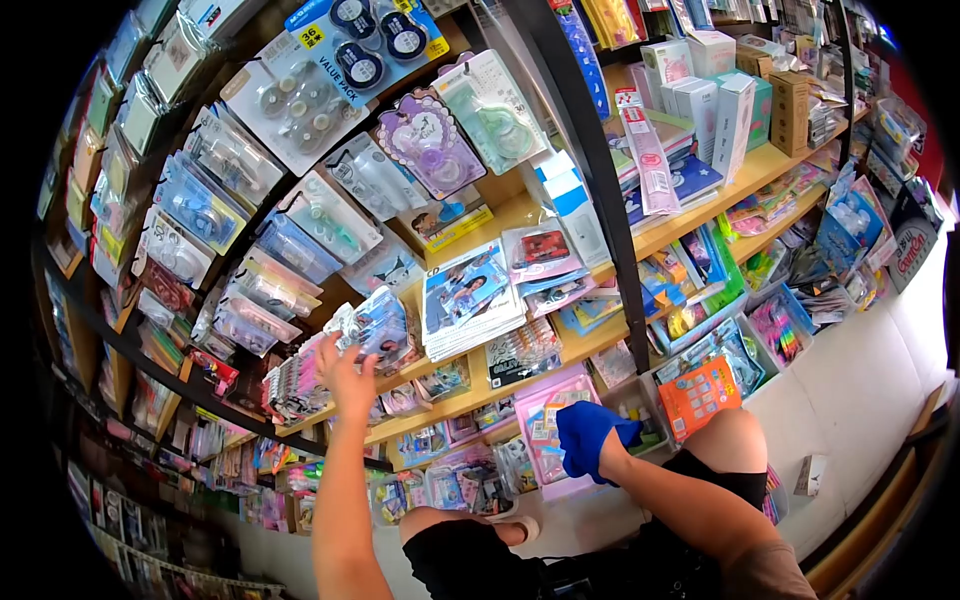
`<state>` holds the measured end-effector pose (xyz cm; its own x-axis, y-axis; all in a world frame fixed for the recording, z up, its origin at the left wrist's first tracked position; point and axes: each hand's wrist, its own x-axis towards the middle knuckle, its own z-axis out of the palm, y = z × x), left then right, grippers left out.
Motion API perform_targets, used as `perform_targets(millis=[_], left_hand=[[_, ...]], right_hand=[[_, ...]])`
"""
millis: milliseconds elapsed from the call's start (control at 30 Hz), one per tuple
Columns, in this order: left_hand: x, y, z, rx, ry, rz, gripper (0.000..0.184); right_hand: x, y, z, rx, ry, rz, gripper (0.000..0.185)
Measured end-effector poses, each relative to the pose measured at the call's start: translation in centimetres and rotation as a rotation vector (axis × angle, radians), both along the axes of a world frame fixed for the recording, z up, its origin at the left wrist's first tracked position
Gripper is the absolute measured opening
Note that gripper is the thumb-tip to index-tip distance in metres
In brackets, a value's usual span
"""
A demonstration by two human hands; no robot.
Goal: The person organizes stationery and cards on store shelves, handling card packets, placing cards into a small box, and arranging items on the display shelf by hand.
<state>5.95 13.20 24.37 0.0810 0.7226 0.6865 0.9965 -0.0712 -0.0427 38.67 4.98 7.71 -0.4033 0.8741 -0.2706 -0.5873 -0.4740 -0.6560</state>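
My left hand (347, 372) reaches to the shelf edge with its fingers apart, at a row of small packaged items (300, 380) and beside a bundle of blue and white packets (375, 325). My right hand is hidden inside or behind a bunched blue cloth (592, 440), which is above a pink tray (548, 425) near my knee. To the right of the packets, a stack of printed sheets (470, 300) lies on the wooden shelf, with a red-fronted packet (540, 250) next to it.
Blister packs of tape (495, 120) hang above the shelf. A black upright post (600, 170) divides the shelving. Boxes (735, 115) stand on the right shelf. Floor bins hold packets, one an orange pack (697, 398). A small box (810, 475) lies on the floor.
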Motion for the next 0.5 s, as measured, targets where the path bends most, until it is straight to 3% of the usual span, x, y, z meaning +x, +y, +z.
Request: perform_targets(millis=[33,100,167,267,367,433,500], left_hand=[[0.2,-0.2,0.9,0.019,-0.027,-0.043,0.023],[1.5,-1.3,2.8,-0.013,-0.143,-0.178,0.023],[2.9,-2.8,3.9,0.003,-0.104,-0.277,0.020],[6.9,-6.3,1.9,-0.260,-0.801,-0.433,0.017],[11.1,-9.4,-3.5,-0.433,-1.378,-0.409,0.022],[14.4,-10.8,-7.9,-0.475,-1.560,-0.506,0.032],[18.3,-11.6,-11.3,-0.475,-1.721,-0.650,0.040]], right_hand=[[-0.2,0.2,-0.4,0.189,-0.156,-0.021,0.014],[-0.4,0.3,-0.5,0.703,-0.724,-0.090,0.010],[-0.3,0.9,2.4,1.350,-1.554,-0.203,0.007],[-1.9,-0.1,3.8,1.457,-1.680,-0.280,0.003],[-2.8,-1.7,4.2,1.542,-1.826,-0.342,0.009],[-3.7,-2.7,0.7,0.977,-0.770,-0.131,0.026],[-3.2,-3.8,1.7,0.915,-0.682,-0.170,0.018]])
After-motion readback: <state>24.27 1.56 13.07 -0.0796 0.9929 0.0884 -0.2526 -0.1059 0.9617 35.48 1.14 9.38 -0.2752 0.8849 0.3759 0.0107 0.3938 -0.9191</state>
